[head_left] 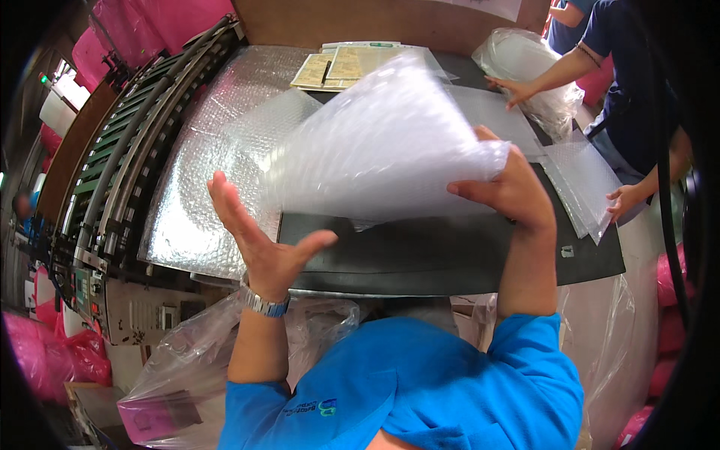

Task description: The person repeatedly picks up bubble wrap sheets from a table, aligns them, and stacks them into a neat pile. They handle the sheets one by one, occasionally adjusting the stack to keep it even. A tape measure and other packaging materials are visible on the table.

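My right hand (517,191) grips the right edge of a stack of clear bubble wrap sheets (375,142), thumb on the near side and fingers behind. The stack is tilted above the table and partly blurred. My left hand (262,247) is open, thumb and fingers spread, just beside the stack's lower left corner. A wristwatch (266,301) is on that wrist. Below lies the black table top (420,255). A wide bubble wrap sheet (195,202) covers the table's left part.
A roller machine (112,157) with a control panel (88,289) stands on the left. Papers and a pen (326,71) lie at the back. On the right, a co-worker's hands (517,91) touch plastic and a bubble wrap piece (581,180). Pink bags (56,352) are at lower left.
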A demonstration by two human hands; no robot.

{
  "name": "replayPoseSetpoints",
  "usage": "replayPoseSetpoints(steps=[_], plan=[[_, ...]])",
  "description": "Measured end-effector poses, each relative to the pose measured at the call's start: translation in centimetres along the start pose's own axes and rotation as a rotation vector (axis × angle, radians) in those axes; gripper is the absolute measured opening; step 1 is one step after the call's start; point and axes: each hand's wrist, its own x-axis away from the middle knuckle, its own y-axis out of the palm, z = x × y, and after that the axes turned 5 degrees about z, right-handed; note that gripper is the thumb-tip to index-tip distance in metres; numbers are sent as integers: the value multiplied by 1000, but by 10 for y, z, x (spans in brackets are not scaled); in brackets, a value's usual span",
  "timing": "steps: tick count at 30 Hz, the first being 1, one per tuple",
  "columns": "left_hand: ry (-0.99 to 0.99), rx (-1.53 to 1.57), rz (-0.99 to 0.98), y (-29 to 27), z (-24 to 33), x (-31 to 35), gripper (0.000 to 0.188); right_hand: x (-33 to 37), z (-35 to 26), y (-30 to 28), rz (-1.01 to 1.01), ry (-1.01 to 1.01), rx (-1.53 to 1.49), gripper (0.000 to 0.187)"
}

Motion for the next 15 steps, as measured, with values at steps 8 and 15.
replayPoseSetpoints(steps=[8, 15], plan=[[-615, 695, -144, -9, 9, 15, 75, -29, -63, 21, 132, -555, 600, 63], [-620, 714, -285, 3, -24, 64, 43, 0, 97, 57, 110, 61, -573, 112]])
